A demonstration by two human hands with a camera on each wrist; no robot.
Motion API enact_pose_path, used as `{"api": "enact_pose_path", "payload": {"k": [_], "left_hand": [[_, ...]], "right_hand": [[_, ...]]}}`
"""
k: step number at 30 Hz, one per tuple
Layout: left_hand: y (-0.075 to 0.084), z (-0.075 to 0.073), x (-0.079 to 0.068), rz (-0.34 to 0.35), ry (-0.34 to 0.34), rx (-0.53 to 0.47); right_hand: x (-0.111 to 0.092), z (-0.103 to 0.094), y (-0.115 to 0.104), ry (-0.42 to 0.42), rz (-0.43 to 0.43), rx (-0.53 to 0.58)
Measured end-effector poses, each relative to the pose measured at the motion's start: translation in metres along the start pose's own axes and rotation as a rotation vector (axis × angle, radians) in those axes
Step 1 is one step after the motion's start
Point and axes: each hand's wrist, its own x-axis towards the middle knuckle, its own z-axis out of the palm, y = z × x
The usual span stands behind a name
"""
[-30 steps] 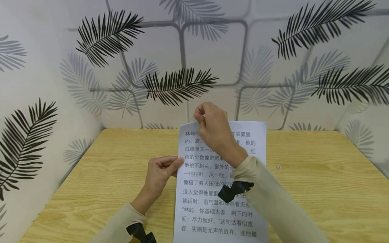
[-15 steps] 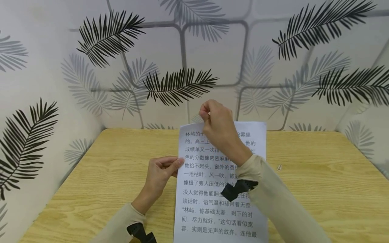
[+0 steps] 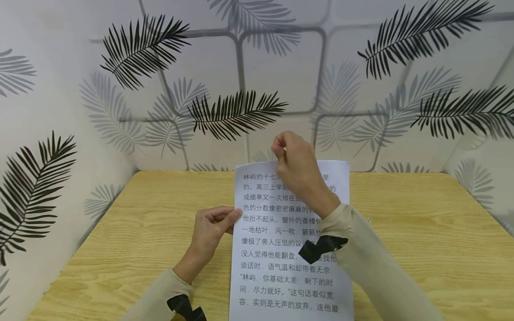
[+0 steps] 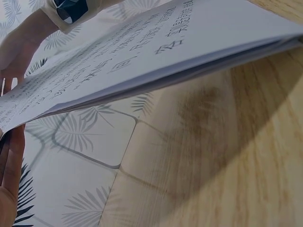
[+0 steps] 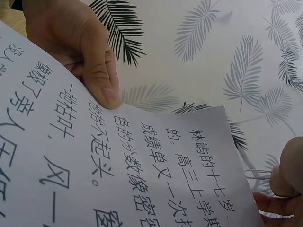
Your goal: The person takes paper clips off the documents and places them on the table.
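A small stack of white printed paper (image 3: 281, 249) is held tilted up over the wooden table. My left hand (image 3: 210, 232) pinches its left edge, thumb on the printed face, as the right wrist view also shows. My right hand (image 3: 301, 167) is at the top edge, with curled fingers. Between its thumb and fingers it pinches a thin wire paper clip (image 5: 258, 174), seen in the right wrist view. The clip's free end lies right by the paper's top edge; whether it touches cannot be told. In the left wrist view the lower edge shows several sheets (image 4: 156, 85) slightly apart.
Another small paper clip (image 3: 369, 220) lies on the wooden table (image 3: 417, 249), right of the paper and close to the right sleeve. Behind the table stands a wall (image 3: 281, 71) with a leaf pattern.
My right hand has slid to the right along the paper's top edge, uncovering more of the printed lines. The left hand keeps its grip in the same place.
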Motion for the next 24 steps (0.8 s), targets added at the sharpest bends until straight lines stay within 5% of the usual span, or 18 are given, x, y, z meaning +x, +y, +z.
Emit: {"api": "enact_pose_path", "payload": {"k": [24], "left_hand": [[-0.001,0.001,0.0,-0.015,0.017,0.022]], "right_hand": [[-0.004,-0.017,0.03,0.026,0.01,-0.073]]}}
